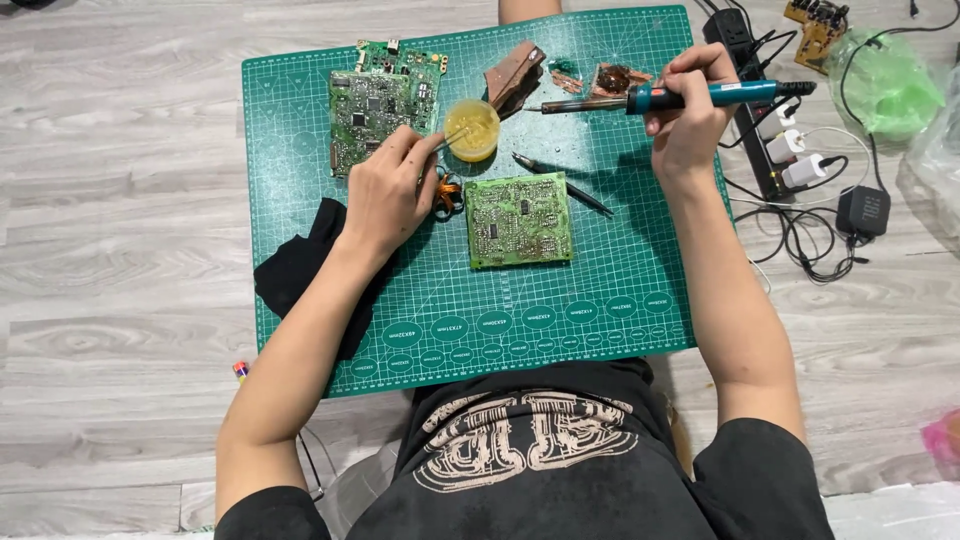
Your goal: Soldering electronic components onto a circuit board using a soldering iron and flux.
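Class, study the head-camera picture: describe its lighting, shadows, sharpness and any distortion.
Head view: soft, even light, no harsh glare; a faint shadow lies beside the left hand on the green cutting mat. The right hand and blue soldering iron look sharp, as does the middle circuit board. The mat's edges slant slightly, showing mild wide-angle distortion.

You wear a black short-sleeved T-shirt (530,470), its fabric slightly faded to a charcoal tone. Across the chest runs a large printed graphic in pale beige, made of rounded, looping outlined shapes. The sleeves end above your elbows, leaving both forearms bare. Your left hand (390,195) and right hand (690,125) are bare too, with no gloves, rings, watch or wristbands visible on either one.
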